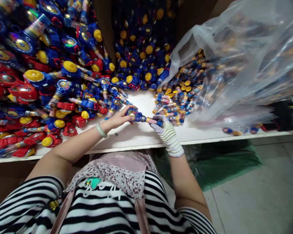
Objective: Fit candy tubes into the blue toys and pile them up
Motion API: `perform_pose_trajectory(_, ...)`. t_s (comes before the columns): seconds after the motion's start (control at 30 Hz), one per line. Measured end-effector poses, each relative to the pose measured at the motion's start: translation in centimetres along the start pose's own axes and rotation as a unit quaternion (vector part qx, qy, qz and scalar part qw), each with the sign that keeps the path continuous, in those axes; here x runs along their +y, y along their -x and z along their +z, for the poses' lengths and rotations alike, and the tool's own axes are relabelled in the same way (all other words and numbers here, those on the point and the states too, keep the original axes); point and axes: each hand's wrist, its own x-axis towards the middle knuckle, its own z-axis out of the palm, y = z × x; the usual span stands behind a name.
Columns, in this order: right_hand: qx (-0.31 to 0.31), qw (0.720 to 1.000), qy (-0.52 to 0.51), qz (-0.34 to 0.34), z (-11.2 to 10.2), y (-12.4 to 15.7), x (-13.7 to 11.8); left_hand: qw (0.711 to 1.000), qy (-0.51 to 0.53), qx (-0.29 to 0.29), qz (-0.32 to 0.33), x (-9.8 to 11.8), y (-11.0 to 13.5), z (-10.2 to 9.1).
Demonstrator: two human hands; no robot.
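My left hand (119, 119), bare with a pale bracelet on the wrist, grips the round blue head of a toy (136, 115) above the white table (136, 136). My right hand (166, 130), in a striped knit glove, holds the clear tube end of that same toy (153, 121). The toy lies level between both hands. Just right of the hands spills a pile of small filled tubes with yellow and blue caps (175, 102).
A big heap of assembled blue and red toys (51, 84) covers the left of the table. More blue toys (141, 61) pile at the back. A clear plastic bag (239, 58) of tubes lies at right. Green fabric (210, 162) sits under the table's front edge.
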Motion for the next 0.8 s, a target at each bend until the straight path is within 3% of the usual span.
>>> perform_pose_trajectory(0.07,-0.046,0.993,0.103,-0.032,0.8,-0.4,-0.6,1.0,-0.014,0.008,0.015,0.4,0.2,0.1)
perform_pose_trajectory(0.17,-0.103,0.954,0.274,-0.066,1.7,-0.7,-1.5,0.995,-0.075,0.047,0.044,1.0,0.3,0.6)
perform_pose_trajectory(0.27,-0.103,0.907,0.403,-0.064,2.3,-0.7,-2.5,0.983,-0.131,0.112,0.064,1.6,0.4,1.2)
perform_pose_trajectory(0.37,-0.115,0.884,0.45,-0.055,2.7,-0.5,-3.4,0.974,-0.181,0.096,0.092,2.3,0.5,1.2)
perform_pose_trajectory(0.43,-0.129,0.903,0.408,-0.046,2.9,-0.1,-3.5,0.966,-0.222,0.057,0.123,2.9,0.7,0.8)
perform_pose_trajectory(0.53,-0.177,0.966,0.186,0.011,3.7,0.7,-2.7,0.951,-0.252,0.017,0.177,4.0,1.1,0.0)
perform_pose_trajectory(0.63,-0.267,0.959,-0.019,0.091,4.7,0.9,-1.5,0.926,-0.299,-0.064,0.222,4.7,1.4,-0.7)
perform_pose_trajectory(0.7,-0.242,0.966,0.001,0.084,5.2,0.4,-1.1,0.921,-0.329,-0.06,0.2,4.7,1.5,-0.9)
perform_pose_trajectory(0.8,-0.112,0.987,0.113,0.023,5.4,-0.2,-1.4,0.939,-0.319,0.051,0.116,4.1,1.4,-0.8)
